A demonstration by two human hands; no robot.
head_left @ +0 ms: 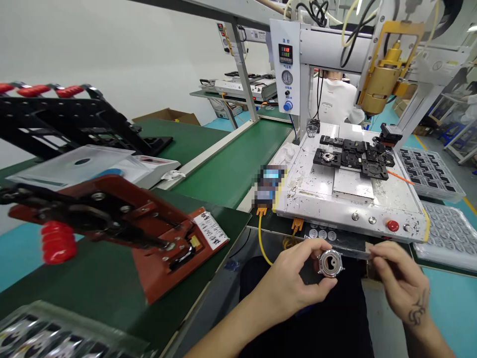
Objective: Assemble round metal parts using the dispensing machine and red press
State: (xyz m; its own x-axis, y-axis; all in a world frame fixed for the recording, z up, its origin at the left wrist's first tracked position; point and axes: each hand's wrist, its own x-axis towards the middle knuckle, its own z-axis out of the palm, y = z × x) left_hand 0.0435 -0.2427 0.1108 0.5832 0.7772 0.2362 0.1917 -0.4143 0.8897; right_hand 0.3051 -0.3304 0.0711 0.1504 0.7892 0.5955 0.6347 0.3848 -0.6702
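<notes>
My left hand (294, 278) grips a round silver watch case (330, 263) between thumb and fingers, its open centre facing me. My right hand (400, 278) is closed in a pinch to the right of the case, a little apart from it. Its fingertips meet the right end of a clear plastic strip (350, 250) along the bench edge; whether they hold the strip or something small is unclear. Round pale stickers (322, 233) lie near the strip's left end. Beyond my hands stands a white machine base (309, 194) with a black fixture (354, 154) bearing another round metal part (328, 156).
At left stands a red-brown lever press (167, 248) with a red grip (57, 243). A gold machine head (380, 84) hangs over the fixture. Trays of parts (432, 174) sit at right, another tray (55, 333) at lower left. A yellow cable (263, 238) hangs near my left arm.
</notes>
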